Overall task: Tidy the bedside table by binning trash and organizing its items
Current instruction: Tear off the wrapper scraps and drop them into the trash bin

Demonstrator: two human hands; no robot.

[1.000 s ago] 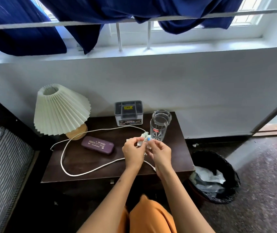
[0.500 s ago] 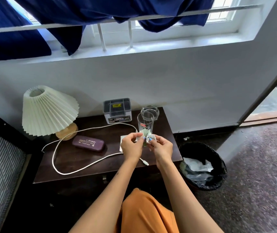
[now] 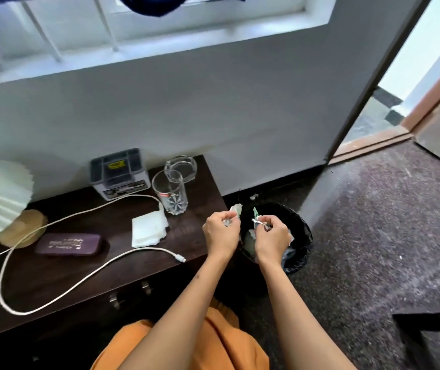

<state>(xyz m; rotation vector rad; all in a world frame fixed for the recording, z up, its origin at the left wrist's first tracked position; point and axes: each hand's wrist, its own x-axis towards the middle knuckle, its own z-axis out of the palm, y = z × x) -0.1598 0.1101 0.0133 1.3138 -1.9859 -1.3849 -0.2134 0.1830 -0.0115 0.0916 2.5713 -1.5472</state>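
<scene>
Both hands' fingers pinch wrapper scraps past table edge, above bin.

You are looking at a daylit room: light is pouring in from the window well above and beyond your hands, and more is coming through the doorway up to their right, where the outside is blowing out to near white. The wall between is glowing softly and evenly. The dark bench to the left of your hands is picking up a faint sheen, and the glass just beyond them is catching small highlights. Shadows are staying soft. The wide lens is bending straight lines toward the frame edges. Slight motion blur is softening everything, the paper scraps in your fingers included.
</scene>
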